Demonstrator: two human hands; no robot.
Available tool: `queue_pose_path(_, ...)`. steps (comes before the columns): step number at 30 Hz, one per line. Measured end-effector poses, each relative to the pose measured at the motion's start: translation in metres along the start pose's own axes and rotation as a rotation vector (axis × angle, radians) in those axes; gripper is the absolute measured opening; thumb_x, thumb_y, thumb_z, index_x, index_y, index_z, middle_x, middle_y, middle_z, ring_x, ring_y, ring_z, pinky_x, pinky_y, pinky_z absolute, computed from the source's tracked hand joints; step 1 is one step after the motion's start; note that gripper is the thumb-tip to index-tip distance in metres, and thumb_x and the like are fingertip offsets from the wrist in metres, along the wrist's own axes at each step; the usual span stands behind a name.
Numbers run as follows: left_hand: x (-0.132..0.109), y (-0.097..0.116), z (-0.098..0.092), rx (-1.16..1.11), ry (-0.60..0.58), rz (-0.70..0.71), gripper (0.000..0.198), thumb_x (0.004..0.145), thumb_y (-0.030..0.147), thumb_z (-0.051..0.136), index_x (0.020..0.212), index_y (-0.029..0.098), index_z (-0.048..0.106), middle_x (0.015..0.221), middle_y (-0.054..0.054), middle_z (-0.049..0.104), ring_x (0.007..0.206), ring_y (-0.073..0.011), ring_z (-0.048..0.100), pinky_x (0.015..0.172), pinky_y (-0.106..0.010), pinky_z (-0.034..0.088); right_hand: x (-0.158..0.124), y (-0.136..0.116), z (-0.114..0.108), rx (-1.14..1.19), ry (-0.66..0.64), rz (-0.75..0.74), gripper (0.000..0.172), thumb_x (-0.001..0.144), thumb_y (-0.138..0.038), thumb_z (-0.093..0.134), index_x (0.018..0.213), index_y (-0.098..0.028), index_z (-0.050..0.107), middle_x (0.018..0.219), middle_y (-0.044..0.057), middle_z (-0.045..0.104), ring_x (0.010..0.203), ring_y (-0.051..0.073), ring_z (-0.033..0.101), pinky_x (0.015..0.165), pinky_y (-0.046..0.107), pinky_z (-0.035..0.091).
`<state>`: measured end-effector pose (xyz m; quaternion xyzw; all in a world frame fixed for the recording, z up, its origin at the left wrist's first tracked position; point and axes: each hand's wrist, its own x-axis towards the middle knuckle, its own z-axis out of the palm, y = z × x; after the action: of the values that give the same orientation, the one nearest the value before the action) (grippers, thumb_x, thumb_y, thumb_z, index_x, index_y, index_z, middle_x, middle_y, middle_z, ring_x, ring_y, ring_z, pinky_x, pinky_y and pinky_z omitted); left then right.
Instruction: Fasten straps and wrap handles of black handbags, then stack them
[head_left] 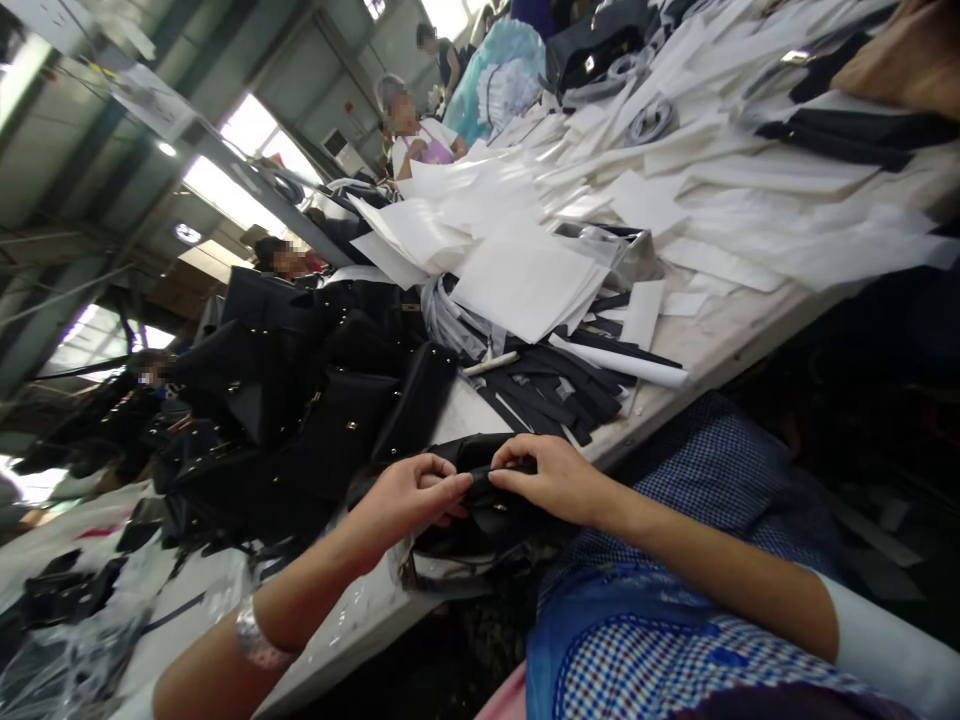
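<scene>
A black handbag (480, 530) sits at the table's near edge, in front of my body. My left hand (416, 500) pinches the bag's upper edge between thumb and fingers. Close beside it, my right hand (551, 475) grips the same black edge, its thumb pointing toward the left thumb. The bag's inside is dark, and part of its rim is hidden behind my fingers. Small gold-coloured metal shows on the bag's side below my right hand.
Many black bags (300, 400) are heaped to the left. Dark strips (562, 390) and a white roll (622, 362) lie just beyond my hands. White sheets (532, 280) cover the table farther off. Another person's hand (904, 65) is at the upper right; a person (427, 140) sits across the table.
</scene>
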<state>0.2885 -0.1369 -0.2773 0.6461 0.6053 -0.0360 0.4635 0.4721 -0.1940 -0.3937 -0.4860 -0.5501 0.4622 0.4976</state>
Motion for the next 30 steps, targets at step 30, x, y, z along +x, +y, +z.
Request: queue_pose_path(30, 0.009, 0.003, 0.034, -0.033, 0.197, 0.185, 0.029, 0.072, 0.036, 0.068, 0.092, 0.015, 0.064, 0.093, -0.007, 0.072, 0.095, -0.0273, 0.065, 0.081, -0.033, 0.049, 0.005, 0.019, -0.006, 0.001, -0.111, -0.063, 0.019, 0.089, -0.037, 0.062, 0.094, -0.019, 0.068, 0.082, -0.002, 0.070, 0.075, 0.014, 0.063, 0.065, 0.022, 0.044)
